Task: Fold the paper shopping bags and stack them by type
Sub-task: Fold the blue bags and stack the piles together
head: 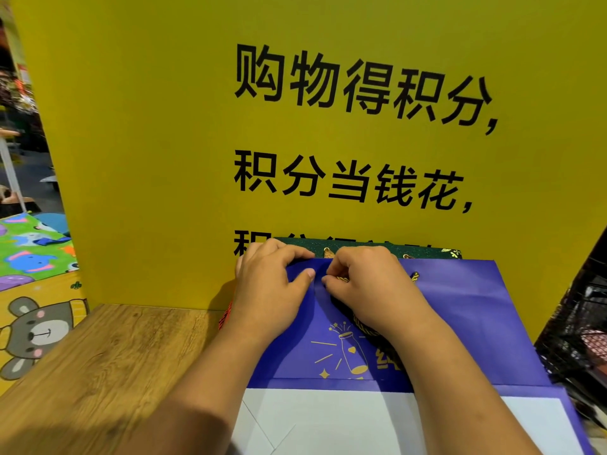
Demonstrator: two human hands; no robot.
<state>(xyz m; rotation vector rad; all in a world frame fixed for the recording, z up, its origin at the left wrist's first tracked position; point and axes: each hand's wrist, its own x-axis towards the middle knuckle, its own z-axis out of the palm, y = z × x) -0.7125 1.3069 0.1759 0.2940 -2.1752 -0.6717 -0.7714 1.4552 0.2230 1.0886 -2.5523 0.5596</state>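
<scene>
Status: mid-task, one bag nearly done. The blue paper shopping bag (460, 323) with a gold bottle print lies flat on the brown wooden table (115, 362), with its top edge near the yellow sign board (147, 126). The body looks already collapsed. The base flap is turned over at the near end, white paper (328, 418) showing. The left hand (266, 293) grips the top rim, fingers curled over the edge and thumb pressed on the front face. The right hand (371, 284) pinches the twisted gold cord handle (341, 278) just beside the left thumb; my read is it's being laid flat. A dark green glitter paper bag (361, 249) shows only as a strip behind the blue one, so I can't tell whether it lies under it or stands. A red edge (226, 318) pokes out by the left wrist, possibly another bag. Left to do: settle the handle and put the bag on its pile. No by-type stacks are plainly visible, and the remaining count is unknown. The paper looks stiff, with crisp creases and no tears.
</scene>
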